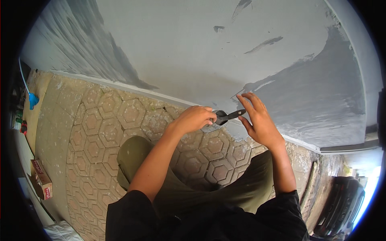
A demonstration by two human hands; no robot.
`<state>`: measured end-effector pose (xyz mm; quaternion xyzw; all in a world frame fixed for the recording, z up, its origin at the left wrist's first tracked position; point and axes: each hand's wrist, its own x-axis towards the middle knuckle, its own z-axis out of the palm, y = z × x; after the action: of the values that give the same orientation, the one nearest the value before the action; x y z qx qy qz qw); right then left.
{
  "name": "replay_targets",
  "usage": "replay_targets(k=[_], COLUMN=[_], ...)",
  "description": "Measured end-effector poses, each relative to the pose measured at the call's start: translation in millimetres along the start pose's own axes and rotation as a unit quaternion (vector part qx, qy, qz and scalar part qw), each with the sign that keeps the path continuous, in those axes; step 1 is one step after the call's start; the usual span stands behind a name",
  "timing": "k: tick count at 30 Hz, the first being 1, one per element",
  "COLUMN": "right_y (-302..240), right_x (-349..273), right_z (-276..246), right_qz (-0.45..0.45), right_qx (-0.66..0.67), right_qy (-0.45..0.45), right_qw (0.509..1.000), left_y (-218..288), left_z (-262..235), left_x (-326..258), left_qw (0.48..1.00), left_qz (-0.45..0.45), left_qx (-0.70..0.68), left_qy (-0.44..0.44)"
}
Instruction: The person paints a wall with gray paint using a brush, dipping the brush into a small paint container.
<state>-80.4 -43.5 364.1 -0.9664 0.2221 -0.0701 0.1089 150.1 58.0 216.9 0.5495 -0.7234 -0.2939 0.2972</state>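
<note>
In front of the wall, my left hand point(194, 119) is closed on what looks like a putty knife point(233, 115), its black handle pointing right. Dark grey material shows around the tool beside my left fingertips, and those fingers partly hide its blade end. My right hand point(259, 122) is held up at the handle's end. Its thumb and fingers are spread, with the handle tip between them; whether the thumb touches it I cannot tell. Close behind stands a light grey wall point(173, 44) with darker grey smeared patches on its left and right sides.
My bent knees are over hexagonal paving point(94, 146) spotted with pale splashes. An open cardboard box point(41, 179) stands at the left, with a blue object point(33, 100) and bottles farther up. A dark vehicle point(339, 207) is at the lower right.
</note>
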Motion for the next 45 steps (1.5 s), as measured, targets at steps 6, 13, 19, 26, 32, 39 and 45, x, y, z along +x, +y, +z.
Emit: replay_targets(k=[6,13,19,26,32,39,45], right_y=[27,36,51,47,32,27,47], right_x=[-28,-31,-19,-19,-11,-9,-17], right_z=[0,20,26,17,0,-5,20], right_qz=[0.152,-0.028,-0.057,-0.097,-0.042,0.126,0.105], right_qx=[0.1,-0.1,0.016,-0.003,0.077,0.212,0.142], right_qy=[-0.097,0.004,-0.076,-0.057,-0.078,-0.161,-0.183], right_qw=[0.978,0.995,0.995,0.994,0.993,0.956,0.967], left_y=[11,18,26,25,23,23,23], left_z=[-2,-1,-2,-2,-3,-3,-2], left_x=[3,3,1,-2,-4,-5,-6], left_qw=[1.0,1.0,1.0,0.999,0.999,0.997,0.999], left_qz=[-0.001,0.007,0.016,0.017,0.018,0.014,0.024], left_qx=[0.007,-0.001,-0.016,-0.032,-0.043,-0.068,-0.043], left_qy=[-0.006,0.001,-0.008,-0.012,-0.018,-0.013,-0.015])
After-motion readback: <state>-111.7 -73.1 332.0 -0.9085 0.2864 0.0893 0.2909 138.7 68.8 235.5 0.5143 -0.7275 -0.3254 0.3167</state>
